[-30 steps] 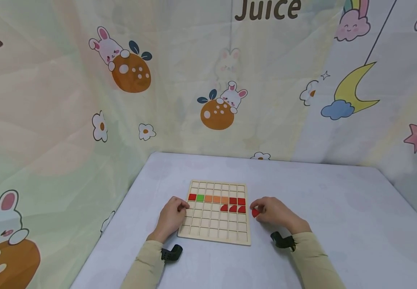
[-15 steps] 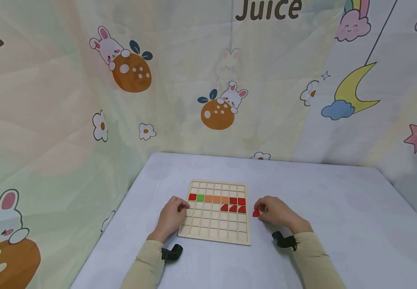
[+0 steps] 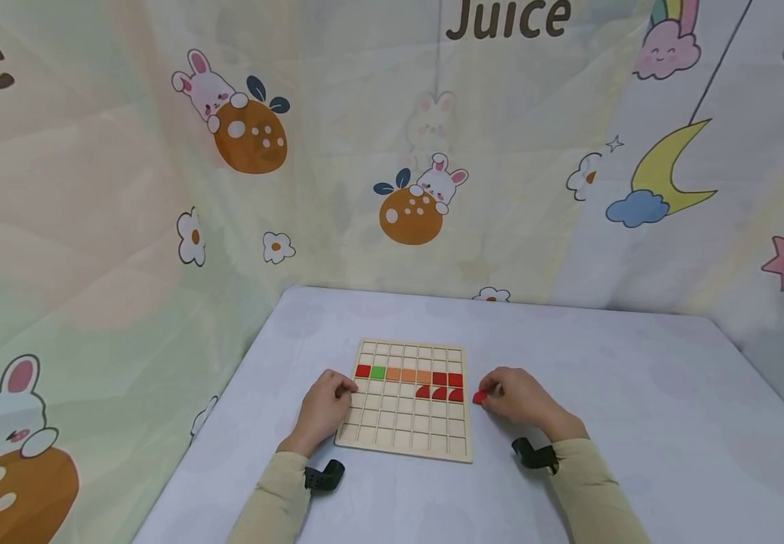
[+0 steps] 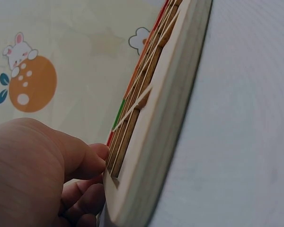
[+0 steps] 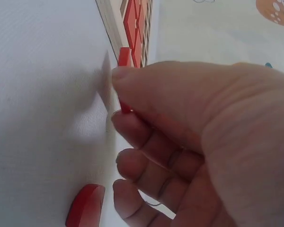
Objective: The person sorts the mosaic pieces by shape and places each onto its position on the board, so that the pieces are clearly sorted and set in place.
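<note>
A square wooden grid board [image 3: 402, 427] lies flat on the table. My left hand [image 3: 322, 408] holds its left edge, thumb on the rim [image 4: 114, 201] and the other fingers curled beside it. Just right of the board, my right hand [image 3: 520, 397] pinches a small red tile [image 3: 479, 397] with a curved side between thumb and finger; the right wrist view shows the tile [image 5: 124, 56] edge-on. Along one row sit red, green and orange square tiles [image 3: 408, 375]. Below them at the right are several red curved tiles [image 3: 439, 394].
A second red piece [image 5: 86, 207] shows below the right hand's curled fingers in the right wrist view; the head view hides it. White cloth covers the table [image 3: 637, 423], and a printed curtain [image 3: 337, 151] hangs behind. Each wrist wears a black camera [image 3: 324, 476].
The red tile turns in the right hand's fingertips, showing a different outline. That hand has shifted slightly right from one second ago. The left hand and the board stay put.
</note>
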A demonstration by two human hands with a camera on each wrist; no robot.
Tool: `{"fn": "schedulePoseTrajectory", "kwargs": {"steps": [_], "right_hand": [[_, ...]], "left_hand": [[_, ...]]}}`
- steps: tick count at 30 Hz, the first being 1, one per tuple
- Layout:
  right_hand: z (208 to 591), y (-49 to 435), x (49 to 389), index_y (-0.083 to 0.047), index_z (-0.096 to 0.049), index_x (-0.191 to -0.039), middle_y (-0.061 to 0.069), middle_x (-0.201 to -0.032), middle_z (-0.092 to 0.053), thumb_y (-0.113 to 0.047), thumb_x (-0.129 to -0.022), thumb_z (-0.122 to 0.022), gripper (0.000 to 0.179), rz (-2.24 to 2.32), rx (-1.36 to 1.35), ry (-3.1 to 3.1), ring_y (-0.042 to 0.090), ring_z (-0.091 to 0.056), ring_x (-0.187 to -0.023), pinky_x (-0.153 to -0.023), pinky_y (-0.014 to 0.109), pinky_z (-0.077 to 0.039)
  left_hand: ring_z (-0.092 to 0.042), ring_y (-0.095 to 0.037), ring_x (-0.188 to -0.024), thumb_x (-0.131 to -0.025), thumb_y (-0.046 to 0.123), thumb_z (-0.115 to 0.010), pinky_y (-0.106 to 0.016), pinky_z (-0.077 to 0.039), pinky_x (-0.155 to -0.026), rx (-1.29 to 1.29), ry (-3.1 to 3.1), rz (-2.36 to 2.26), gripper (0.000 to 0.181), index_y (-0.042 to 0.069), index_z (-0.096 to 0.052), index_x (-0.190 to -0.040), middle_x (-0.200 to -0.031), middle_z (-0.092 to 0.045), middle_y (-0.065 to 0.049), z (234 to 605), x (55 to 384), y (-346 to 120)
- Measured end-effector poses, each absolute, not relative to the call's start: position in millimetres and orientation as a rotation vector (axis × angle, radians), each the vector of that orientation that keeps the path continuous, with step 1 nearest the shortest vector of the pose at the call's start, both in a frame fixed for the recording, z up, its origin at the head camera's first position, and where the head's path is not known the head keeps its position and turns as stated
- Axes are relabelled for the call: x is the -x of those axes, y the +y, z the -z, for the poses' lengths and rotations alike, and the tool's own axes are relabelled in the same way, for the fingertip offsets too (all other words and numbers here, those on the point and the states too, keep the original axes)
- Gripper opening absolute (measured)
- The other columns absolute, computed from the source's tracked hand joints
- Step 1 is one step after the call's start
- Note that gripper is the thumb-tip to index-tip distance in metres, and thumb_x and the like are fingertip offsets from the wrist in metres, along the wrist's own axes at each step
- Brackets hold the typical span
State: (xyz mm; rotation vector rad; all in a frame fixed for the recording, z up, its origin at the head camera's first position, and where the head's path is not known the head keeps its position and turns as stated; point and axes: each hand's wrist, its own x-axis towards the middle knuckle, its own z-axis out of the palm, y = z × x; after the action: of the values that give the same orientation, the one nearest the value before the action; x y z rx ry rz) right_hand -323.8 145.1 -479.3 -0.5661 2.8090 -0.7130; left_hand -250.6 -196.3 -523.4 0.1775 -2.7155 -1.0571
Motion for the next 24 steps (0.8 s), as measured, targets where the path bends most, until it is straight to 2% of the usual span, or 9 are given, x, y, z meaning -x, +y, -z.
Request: {"fn": "schedulePoseTrajectory", "kwargs": {"steps": [13, 16, 21, 24], "right_hand": [[481.3, 120.4, 317.7, -0.014, -0.072, -0.1, -0.007, -0.087, -0.059, -0.02, -0.083, -0.077, 0.018, 0.823, 0.691, 2.827, 0.015, -0.05, -0.078, -0.065, 0.029, -0.046], [481.0, 109.7, 315.1, -0.014, -0.071, -0.098, -0.006, -0.089, -0.06, -0.018, -0.083, -0.078, 0.017, 0.82, 0.728, 2.84, 0.015, -0.052, -0.079, -0.067, 0.03, -0.046], [477.1, 91.6, 313.8, -0.013, -0.072, -0.099, -0.006, -0.094, -0.062, -0.019, -0.083, -0.078, 0.019, 0.763, 0.836, 2.879, 0.013, -0.055, -0.084, -0.078, 0.033, -0.05], [475.5, 83.4, 314.5, -0.013, -0.071, -0.099, -0.006, -0.093, -0.061, -0.019, -0.083, -0.077, 0.018, 0.732, 0.906, 2.878, 0.012, -0.054, -0.082, -0.078, 0.033, -0.05]], "left_hand": [[-0.05, -0.013, -0.08, -0.088, 0.003, -0.061, -0.03, -0.044, -0.07, -0.19, -2.722, 1.073, 0.015, 0.016, -0.068, -0.088, -0.093, -0.054, 0.002, 520.7, 248.1, -195.1], [-0.05, -0.013, -0.08, -0.088, 0.003, -0.06, -0.03, -0.044, -0.071, -0.189, -2.727, 1.074, 0.015, 0.016, -0.068, -0.087, -0.093, -0.054, 0.002, 521.3, 247.6, -194.9], [-0.05, -0.013, -0.078, -0.088, 0.002, -0.06, -0.03, -0.043, -0.069, -0.163, -2.715, 1.062, 0.015, 0.015, -0.068, -0.087, -0.092, -0.054, 0.001, 520.4, 247.2, -196.3], [-0.05, -0.013, -0.078, -0.088, 0.002, -0.06, -0.03, -0.043, -0.069, -0.155, -2.71, 1.059, 0.015, 0.015, -0.068, -0.087, -0.092, -0.054, 0.001, 519.4, 248.0, -196.2]]}}
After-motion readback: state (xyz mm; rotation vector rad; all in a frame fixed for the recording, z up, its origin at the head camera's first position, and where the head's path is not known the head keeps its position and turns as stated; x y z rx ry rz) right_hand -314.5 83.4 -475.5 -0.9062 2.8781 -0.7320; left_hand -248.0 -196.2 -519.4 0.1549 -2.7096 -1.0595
